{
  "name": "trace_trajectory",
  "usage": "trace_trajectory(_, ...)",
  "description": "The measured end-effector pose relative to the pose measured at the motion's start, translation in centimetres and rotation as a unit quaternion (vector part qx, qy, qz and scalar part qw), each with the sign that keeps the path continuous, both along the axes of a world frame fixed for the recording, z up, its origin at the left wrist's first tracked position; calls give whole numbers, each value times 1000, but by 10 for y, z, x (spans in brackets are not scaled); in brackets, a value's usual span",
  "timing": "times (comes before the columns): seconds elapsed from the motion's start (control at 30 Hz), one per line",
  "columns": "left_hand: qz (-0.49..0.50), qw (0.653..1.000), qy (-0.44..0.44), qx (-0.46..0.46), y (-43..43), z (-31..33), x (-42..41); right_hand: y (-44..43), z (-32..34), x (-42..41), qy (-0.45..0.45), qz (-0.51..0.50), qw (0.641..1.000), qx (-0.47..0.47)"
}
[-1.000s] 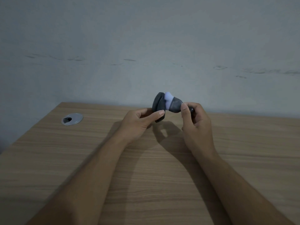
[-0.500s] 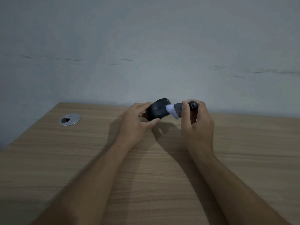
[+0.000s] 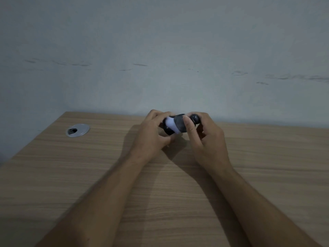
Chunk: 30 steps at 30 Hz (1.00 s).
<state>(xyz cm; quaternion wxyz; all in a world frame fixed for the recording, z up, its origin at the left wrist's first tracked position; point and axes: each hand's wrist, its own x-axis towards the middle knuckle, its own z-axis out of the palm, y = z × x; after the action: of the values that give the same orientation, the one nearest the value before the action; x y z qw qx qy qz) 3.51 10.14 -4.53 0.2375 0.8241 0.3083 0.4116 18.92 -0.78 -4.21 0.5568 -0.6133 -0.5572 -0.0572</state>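
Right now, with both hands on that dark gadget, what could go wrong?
1. The left hand and right hand grip the dark gadget mostly with their fingers; a slip could drop it onto the table.
2. It looks rounded, so once dropped it might roll toward the cable grommet or the far edge.

Wood desk w/ grommet, grey wall

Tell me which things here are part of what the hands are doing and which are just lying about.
In use: dark gadget with a white band, gripped by the left hand and the right hand.
Lying about: silver cable grommet, set in the wooden desk, far left.
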Motion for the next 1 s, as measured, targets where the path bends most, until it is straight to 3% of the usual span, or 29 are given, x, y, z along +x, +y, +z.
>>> trace_trajectory(0.2,20,1000,-22,9,-3,0,3,1,-1,6,-1,-70,997,25)
trace_trajectory(0.37,27,1000,11,3,-1,0,4,-1,6,-2,-64,-20,997,45)
trace_trajectory(0.6,38,999,-19,20,2,3,3,2,-1,1,-148,-21,988,34)
trace_trajectory(0.87,-16,997,40,67,-2,1,3,0,2,7,-122,-72,987,76)
trace_trajectory(1.0,-29,999,-4,29,-4,1,2,1,-2,18,-67,-78,993,55)
